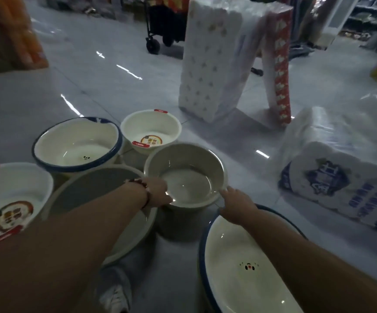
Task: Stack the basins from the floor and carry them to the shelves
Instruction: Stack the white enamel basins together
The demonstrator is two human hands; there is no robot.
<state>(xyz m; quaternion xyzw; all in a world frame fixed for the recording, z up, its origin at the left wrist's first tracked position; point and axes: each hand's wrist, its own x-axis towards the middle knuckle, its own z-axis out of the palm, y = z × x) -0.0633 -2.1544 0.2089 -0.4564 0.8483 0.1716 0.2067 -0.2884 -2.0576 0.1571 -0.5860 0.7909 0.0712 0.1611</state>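
Several basins stand on the shiny floor. A plain cream basin [186,175] sits in the middle; my left hand [158,192] grips its near-left rim and my right hand [237,203] grips its near-right rim. Around it are a grey-inside basin [97,190] under my left forearm, a blue-rimmed basin [76,145] at the back left, a small red-handled basin [151,132] behind, a red-handled one with a label [11,199] at far left, and a blue-rimmed basin with a face print [246,267] under my right arm.
Tall wrapped packs of tissue rolls [214,64] stand behind the basins, another pack [341,177] lies at the right. A black wheeled cart [160,35] is farther back. My leg and white shoe [115,297] are below the basins. Shelving [363,16] is at the far right.
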